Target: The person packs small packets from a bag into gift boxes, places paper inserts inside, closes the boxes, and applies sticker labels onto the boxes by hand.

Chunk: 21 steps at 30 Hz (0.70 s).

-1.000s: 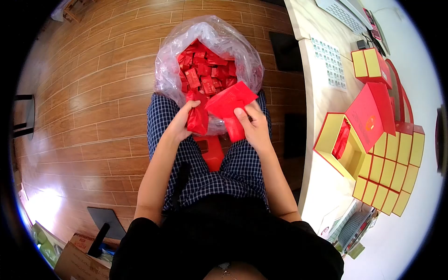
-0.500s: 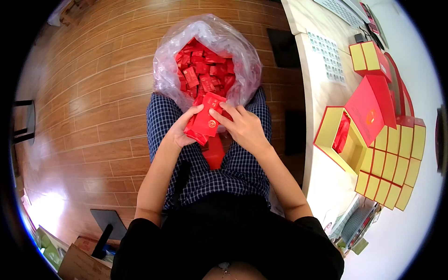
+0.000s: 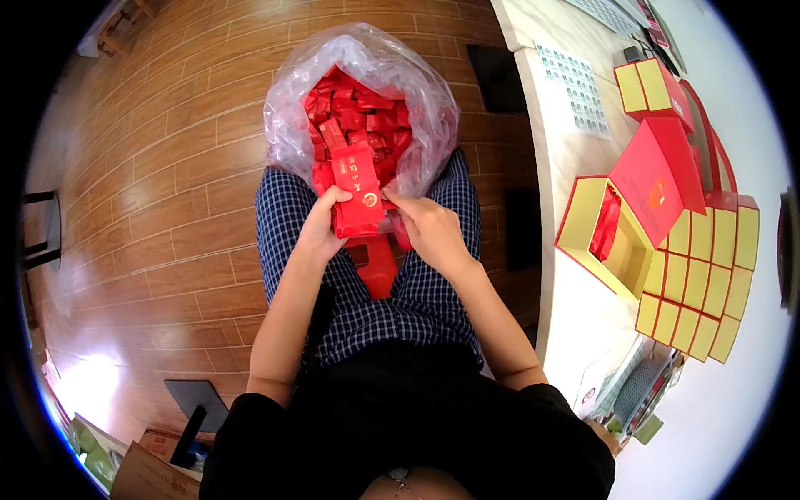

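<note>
Wood-plank floor (image 3: 167,208) fills the left and far side of the view; a pale table (image 3: 571,292) runs along the right. Person seated, knees apart, in dark checked trousers (image 3: 287,217) and a black top (image 3: 400,400). Clear plastic bag (image 3: 437,104) gapes between and beyond the knees, its mouth spread wide. On the table, a stack of yellow-and-red boxes (image 3: 696,279) stands in rows by the wall side; just beside it an open box (image 3: 573,218), red lid folded back, yellow inside, one red pouch (image 3: 607,225) lying along its left part. Red object (image 3: 379,271) low between the thighs, mostly hidden. Farther up the table lies a sheet of printed labels (image 3: 575,87). Left hand (image 3: 317,229) grips a red packet (image 3: 357,179) by its left edge, thumb on top, over the near rim of the bag. Right hand (image 3: 432,233) is half curled at the packet's right edge, index finger extended to it; whether the other fingers hold anything, cannot tell. Many small red packets (image 3: 379,123) heap inside the bag, at mixed angles. Smallest noted: round gold emblem (image 3: 370,199) near the held packet's lower right.
</note>
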Available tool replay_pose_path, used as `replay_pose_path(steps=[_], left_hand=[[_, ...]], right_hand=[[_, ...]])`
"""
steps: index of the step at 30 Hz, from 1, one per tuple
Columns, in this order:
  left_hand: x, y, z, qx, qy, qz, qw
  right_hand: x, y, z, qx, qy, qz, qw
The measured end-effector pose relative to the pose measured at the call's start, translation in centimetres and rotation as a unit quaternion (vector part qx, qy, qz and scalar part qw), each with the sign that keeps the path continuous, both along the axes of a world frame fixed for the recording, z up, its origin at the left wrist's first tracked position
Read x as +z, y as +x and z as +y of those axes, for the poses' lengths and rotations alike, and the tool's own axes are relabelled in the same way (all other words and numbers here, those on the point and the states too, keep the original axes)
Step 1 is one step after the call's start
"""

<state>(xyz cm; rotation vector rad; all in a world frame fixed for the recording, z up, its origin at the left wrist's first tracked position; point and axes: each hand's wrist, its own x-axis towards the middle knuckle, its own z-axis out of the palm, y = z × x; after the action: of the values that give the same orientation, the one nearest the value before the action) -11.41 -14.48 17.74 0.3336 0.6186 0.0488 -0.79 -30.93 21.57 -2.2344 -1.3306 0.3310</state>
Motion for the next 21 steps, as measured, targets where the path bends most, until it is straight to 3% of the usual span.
replay_pose_path(steps=[3,5,6,7,9,10,13,15,17,19,21], left_hand=[[0.4,0.2,0.3,0.006,0.025,-0.046,0.999],[0.1,-0.1,0.9,0.019,0.091,0.005,0.996],[-0.3,-0.3,1.4,0.039,0.082,-0.007,0.996],[-0.8,-0.3,2.0,0.044,0.100,-0.031,0.994],[2.0,0.2,1.7,0.055,0.108,-0.124,0.985],[2.0,0.1,1.8,0.035,0.115,-0.155,0.981],[2.3,0.0,0.7,0.008,0.078,-0.159,0.984],[1.0,-0.6,-0.4,0.005,0.122,-0.018,0.992],[0.7,0.0,-2.5,0.032,0.215,0.026,0.976],[1.1,0.3,-4.3,0.030,0.362,0.008,0.932],[0.7,0.2,-5.0,0.008,0.435,-0.004,0.900]], right_hand=[[0.5,0.2,-0.3,-0.011,0.068,0.093,0.993],[2.2,1.1,-0.5,-0.101,0.040,0.289,0.951],[-0.8,2.1,-1.5,-0.125,0.096,0.339,0.928],[1.5,2.8,-1.5,-0.168,0.093,0.495,0.848],[3.3,3.2,-1.5,-0.240,0.176,0.587,0.753],[3.6,3.6,-1.7,-0.232,0.192,0.613,0.731],[3.1,3.3,-1.2,-0.266,0.222,0.582,0.735],[2.0,2.9,-0.9,-0.243,0.182,0.448,0.841],[1.6,1.6,0.3,-0.216,0.156,0.262,0.927],[1.3,0.0,1.7,-0.200,0.162,0.170,0.951],[1.9,-0.8,2.2,-0.208,0.130,0.202,0.948]])
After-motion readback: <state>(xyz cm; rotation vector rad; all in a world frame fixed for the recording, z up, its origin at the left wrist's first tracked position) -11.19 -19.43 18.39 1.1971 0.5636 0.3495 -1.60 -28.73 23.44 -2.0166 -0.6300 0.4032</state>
